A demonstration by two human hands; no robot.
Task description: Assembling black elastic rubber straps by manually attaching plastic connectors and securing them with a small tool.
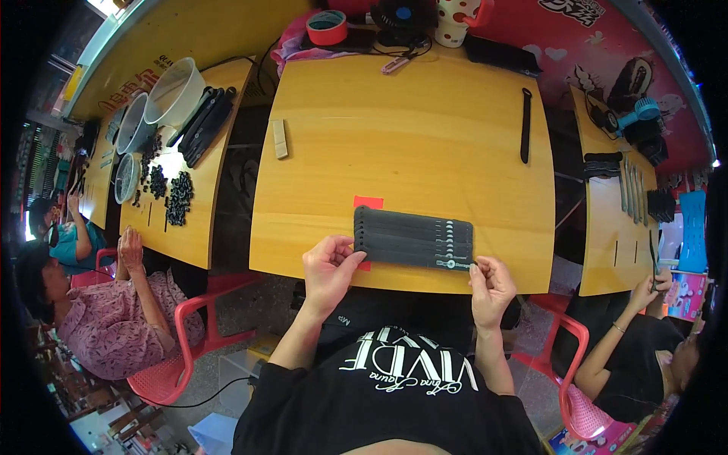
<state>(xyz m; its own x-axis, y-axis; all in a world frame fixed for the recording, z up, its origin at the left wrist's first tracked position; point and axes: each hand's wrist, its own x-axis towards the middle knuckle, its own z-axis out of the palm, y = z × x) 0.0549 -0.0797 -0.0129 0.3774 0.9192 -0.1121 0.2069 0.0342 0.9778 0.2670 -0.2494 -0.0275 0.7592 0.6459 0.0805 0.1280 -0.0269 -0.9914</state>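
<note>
Several black hook-and-loop straps (402,236) lie side by side, overlapping in a fanned row at the table's near edge. Their left ends are rounded with holes, and white print lines up towards the right ends. My left hand (330,269) pinches the left end of the nearest strap between thumb and fingers. At that strap's other end, my right hand (491,284) is closed in a pinch on the tip, so it stretches between both hands. Red tape (368,202) shows on the tabletop beyond the row's left end.
On my yellow wooden table (409,136) lie a single black strap (525,125) at right and a small beige block (280,139) at left. A red tape roll (327,28), a fan (397,19) and a polka-dot cup (452,23) stand at the back. People sit at both side tables.
</note>
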